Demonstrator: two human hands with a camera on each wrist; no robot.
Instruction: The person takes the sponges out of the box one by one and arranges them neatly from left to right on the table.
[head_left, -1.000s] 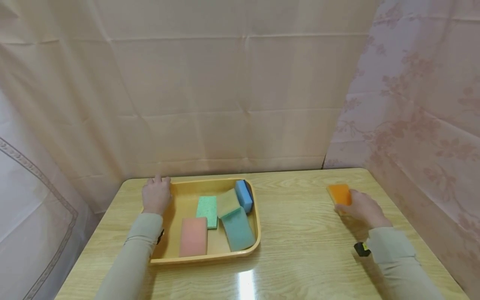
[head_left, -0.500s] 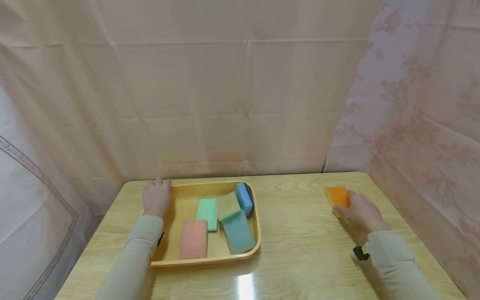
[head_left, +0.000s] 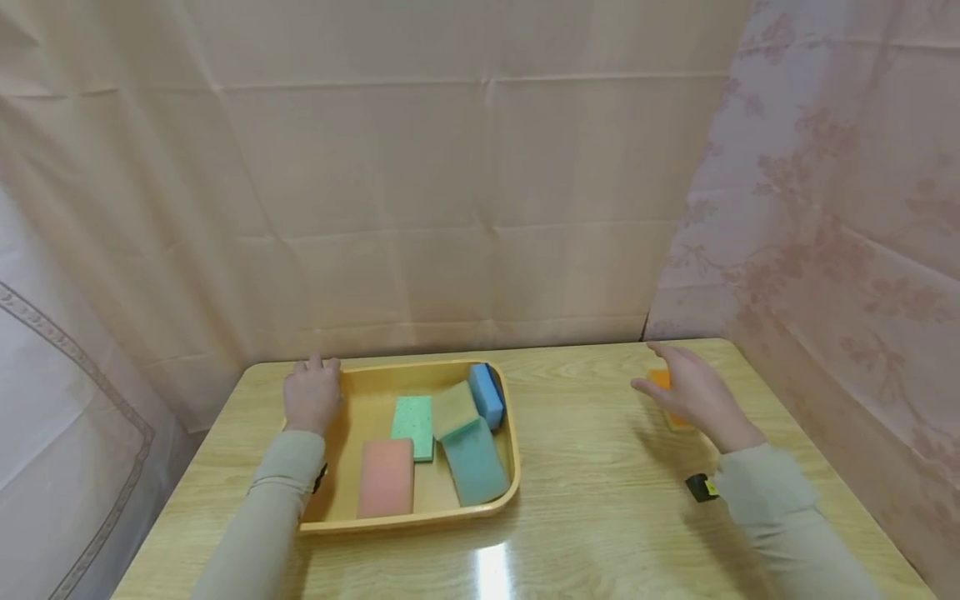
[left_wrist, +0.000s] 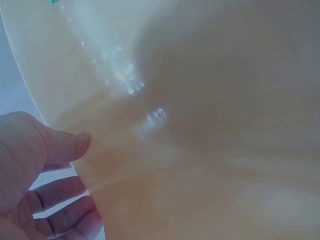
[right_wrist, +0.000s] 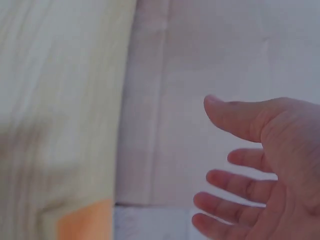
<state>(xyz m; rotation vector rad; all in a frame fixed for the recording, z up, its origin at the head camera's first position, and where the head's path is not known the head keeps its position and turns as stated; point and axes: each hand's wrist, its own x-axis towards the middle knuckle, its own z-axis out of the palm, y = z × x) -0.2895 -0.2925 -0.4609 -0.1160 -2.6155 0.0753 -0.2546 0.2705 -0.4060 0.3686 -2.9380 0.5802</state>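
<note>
My left hand point(head_left: 311, 396) grips the left rim of a yellow plastic tray point(head_left: 405, 522); in the left wrist view its thumb point(left_wrist: 72, 145) lies over the inside and the fingers are outside. In the tray lie a pink sponge point(head_left: 387, 477), a light green sponge point(head_left: 413, 423), a yellow sponge point(head_left: 455, 408) on a teal sponge point(head_left: 476, 467), and a blue sponge point(head_left: 486, 395) leaning on the right wall. My right hand point(head_left: 705, 398) is over an orange sponge point(head_left: 660, 379), fingers spread and holding nothing. The right wrist view shows the orange sponge point(right_wrist: 85, 223) apart from the fingers.
Everything stands on a light wood table point(head_left: 585, 500). A beige curtain point(head_left: 375, 192) hangs behind its back edge, with floral cloth point(head_left: 840, 250) on the right and white cloth point(head_left: 67, 433) on the left.
My right hand has let go of the orange sponge, opened its fingers and lifted above it, while the sponge lies on the table. The left hand and tray have stayed put.
</note>
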